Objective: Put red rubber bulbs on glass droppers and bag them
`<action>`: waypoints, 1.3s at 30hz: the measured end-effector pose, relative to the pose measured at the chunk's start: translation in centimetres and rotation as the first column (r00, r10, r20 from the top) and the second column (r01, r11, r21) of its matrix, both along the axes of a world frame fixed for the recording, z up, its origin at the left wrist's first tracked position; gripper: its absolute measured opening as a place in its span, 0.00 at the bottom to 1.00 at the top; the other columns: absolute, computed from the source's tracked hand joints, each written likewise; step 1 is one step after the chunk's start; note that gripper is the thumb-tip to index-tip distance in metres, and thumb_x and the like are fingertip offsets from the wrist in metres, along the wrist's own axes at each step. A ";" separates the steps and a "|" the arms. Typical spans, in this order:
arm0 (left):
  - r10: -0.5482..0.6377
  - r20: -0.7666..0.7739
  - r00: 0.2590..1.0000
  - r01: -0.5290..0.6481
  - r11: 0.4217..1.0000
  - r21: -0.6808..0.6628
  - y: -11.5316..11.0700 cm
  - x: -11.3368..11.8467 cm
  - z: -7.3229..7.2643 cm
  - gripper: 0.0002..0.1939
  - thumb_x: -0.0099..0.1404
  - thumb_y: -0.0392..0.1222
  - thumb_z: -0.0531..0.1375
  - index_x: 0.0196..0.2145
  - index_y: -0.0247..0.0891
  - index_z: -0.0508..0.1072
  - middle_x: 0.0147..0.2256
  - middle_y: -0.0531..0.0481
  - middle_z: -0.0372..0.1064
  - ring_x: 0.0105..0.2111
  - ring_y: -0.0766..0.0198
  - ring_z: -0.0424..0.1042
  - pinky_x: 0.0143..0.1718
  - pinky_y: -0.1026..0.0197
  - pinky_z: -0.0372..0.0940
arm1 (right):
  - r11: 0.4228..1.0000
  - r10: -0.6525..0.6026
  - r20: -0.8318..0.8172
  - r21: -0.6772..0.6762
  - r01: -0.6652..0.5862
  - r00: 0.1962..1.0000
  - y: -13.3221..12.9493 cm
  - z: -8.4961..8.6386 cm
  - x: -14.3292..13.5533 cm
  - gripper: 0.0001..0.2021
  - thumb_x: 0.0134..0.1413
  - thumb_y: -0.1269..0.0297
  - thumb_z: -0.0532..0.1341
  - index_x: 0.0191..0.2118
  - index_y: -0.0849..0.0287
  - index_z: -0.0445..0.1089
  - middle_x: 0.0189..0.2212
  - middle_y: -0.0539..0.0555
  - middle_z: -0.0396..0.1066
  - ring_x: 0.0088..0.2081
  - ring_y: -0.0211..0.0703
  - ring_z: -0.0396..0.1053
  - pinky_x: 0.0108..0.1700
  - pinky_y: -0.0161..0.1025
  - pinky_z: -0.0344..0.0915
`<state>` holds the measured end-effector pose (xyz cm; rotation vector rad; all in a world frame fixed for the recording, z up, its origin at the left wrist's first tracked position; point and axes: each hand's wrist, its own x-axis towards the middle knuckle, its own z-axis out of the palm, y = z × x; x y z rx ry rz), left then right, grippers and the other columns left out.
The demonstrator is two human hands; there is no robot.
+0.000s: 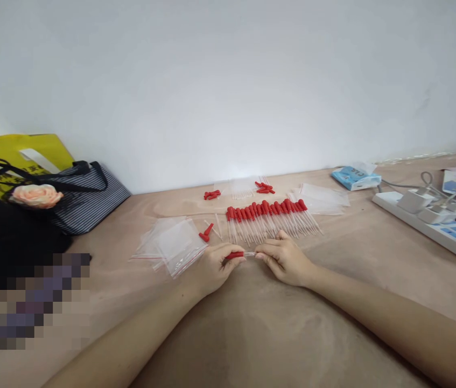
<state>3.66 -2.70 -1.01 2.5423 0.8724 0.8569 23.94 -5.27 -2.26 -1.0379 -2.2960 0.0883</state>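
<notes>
Pinched in my left hand [220,265] is a red rubber dropper bulb [234,255]. My right hand [286,260] is closed on the clear dropper tube [249,254], whose other end meets the bulb; how deep it sits inside, I cannot tell. Just beyond my hands lies a row of droppers [266,209], red bulbs toward the wall and clear tips toward me. Beside my left hand are a few loose red bulbs [206,233] and loose clear tubes [218,226]. Clear zip bags [179,242] with red seal lines lie in an overlapping pile at left.
More red bulbs [212,194] and a red bulb pile [265,187] lie near the wall, with clear tubes [243,189] between them. Further bags [320,199], a tissue pack [356,177] and a power strip [433,226] are at right. A striped bag [90,199] stands at left.
</notes>
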 end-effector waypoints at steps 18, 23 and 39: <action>-0.044 0.030 0.999 0.046 0.997 -0.069 0.4 -0.1 -0.3 0.06 0.59 0.39 0.56 0.32 0.37 0.72 0.28 0.52 0.71 0.26 0.69 0.68 0.29 0.68 0.62 | 0.999 0.023 0.063 0.040 -0.025 0.998 0.4 -0.1 -0.2 0.12 0.58 0.67 0.47 0.34 0.61 0.67 0.26 0.50 0.69 0.25 0.34 0.60 0.33 0.37 0.44; -0.047 0.073 0.996 0.054 0.993 -0.104 0.6 -0.4 -0.1 0.07 0.58 0.39 0.57 0.32 0.37 0.74 0.28 0.51 0.73 0.27 0.68 0.70 0.30 0.68 0.63 | 0.996 0.017 0.141 0.086 -0.029 0.990 0.5 0.6 0.0 0.13 0.58 0.62 0.49 0.34 0.59 0.69 0.28 0.52 0.69 0.30 0.37 0.62 0.34 0.38 0.46; 0.545 -0.027 0.838 -0.540 0.822 -0.180 6.3 -4.9 1.5 0.15 0.53 0.46 0.55 0.36 0.35 0.70 0.34 0.48 0.70 0.31 0.63 0.67 0.27 0.64 0.58 | 0.858 -0.429 -0.197 -0.395 0.329 0.882 6.1 1.7 -3.5 0.11 0.48 0.69 0.56 0.40 0.64 0.59 0.24 0.53 0.68 0.27 0.38 0.66 0.30 0.33 0.58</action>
